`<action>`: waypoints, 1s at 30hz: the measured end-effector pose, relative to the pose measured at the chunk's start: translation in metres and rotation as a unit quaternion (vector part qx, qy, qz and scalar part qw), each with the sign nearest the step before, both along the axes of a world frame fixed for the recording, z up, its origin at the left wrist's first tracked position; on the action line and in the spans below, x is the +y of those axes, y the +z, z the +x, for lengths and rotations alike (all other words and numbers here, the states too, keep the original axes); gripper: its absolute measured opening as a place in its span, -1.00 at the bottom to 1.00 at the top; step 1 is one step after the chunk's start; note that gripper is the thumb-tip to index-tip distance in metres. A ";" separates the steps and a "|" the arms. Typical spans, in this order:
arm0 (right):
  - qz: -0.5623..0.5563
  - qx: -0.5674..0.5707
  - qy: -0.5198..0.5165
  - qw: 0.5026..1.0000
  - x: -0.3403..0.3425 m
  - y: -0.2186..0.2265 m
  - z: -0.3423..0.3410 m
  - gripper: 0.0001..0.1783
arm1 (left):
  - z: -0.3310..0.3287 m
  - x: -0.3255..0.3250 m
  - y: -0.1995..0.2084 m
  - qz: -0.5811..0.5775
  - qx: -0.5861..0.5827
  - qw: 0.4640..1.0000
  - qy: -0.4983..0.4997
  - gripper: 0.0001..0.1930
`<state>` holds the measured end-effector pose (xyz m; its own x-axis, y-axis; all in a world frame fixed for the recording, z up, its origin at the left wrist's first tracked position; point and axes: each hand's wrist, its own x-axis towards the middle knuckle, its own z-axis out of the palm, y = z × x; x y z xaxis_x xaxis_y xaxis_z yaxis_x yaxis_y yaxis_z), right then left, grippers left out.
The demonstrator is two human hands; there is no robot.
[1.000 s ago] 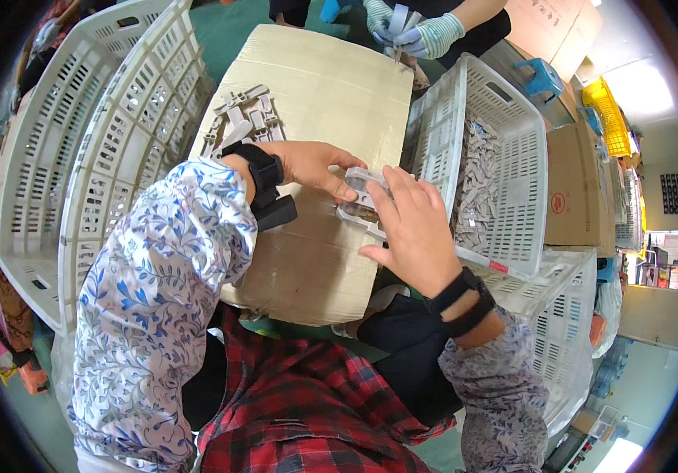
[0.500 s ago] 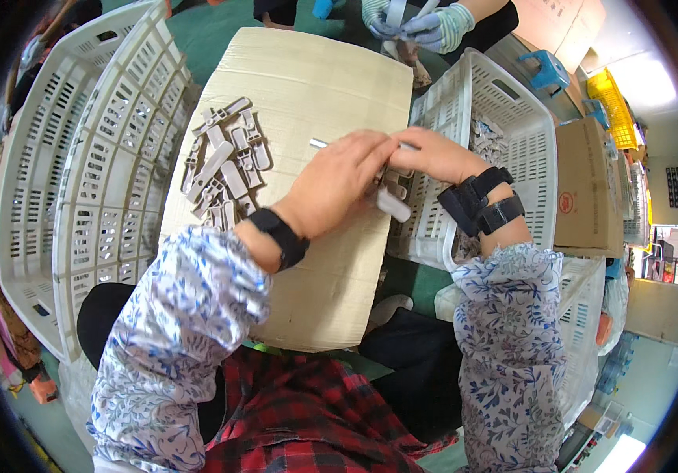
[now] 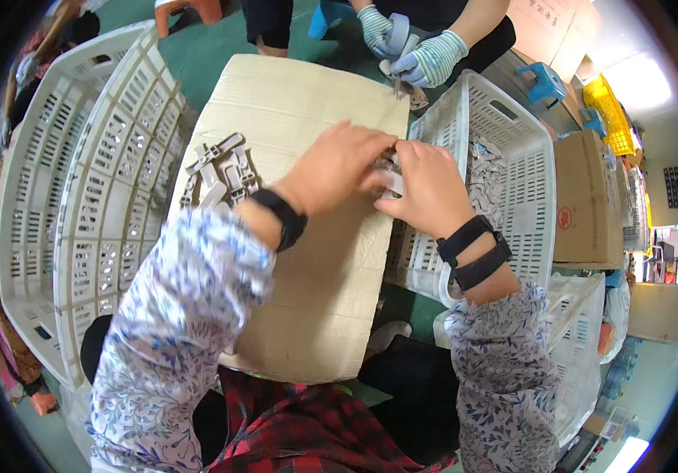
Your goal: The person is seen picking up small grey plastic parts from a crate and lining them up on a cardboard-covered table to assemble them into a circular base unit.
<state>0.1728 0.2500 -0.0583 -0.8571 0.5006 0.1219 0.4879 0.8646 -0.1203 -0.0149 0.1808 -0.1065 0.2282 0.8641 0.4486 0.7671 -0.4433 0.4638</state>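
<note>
My left hand (image 3: 337, 169) and my right hand (image 3: 433, 189) meet above the right side of a cardboard-covered board (image 3: 307, 315). Between them is a small light grey plastic piece (image 3: 393, 181), mostly hidden by the fingers and a little blurred. The fingers of both hands curl closed around it, with the right thumb below. To the left on the board lies a loose pile of similar grey plastic pieces (image 3: 211, 185), partly covered by my left forearm and sleeve.
A white slatted crate (image 3: 512, 162) with many small grey pieces stands right of the board. Tall white crates (image 3: 106, 181) stand left. Across the board a person's striped-gloved hands (image 3: 431, 59) hold a grey roll (image 3: 399, 33). A cardboard box (image 3: 587, 201) sits farther right.
My right hand has turned, its thumb now lower and fingers higher. The view has shifted, so the board sits lower. The gloved hands across the board show more fully.
</note>
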 end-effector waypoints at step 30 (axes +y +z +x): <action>-0.083 -0.009 0.022 0.996 -0.245 0.035 0.077 -0.17 | 0.010 -0.147 0.029 -0.401 -0.260 0.876 -0.063 -0.30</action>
<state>0.2498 0.0048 -0.0236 -0.8796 0.4750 0.0240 0.4541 0.8538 -0.2547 -0.0052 0.0343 -0.0778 0.2901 0.9313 -0.2203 0.3271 0.1198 0.9374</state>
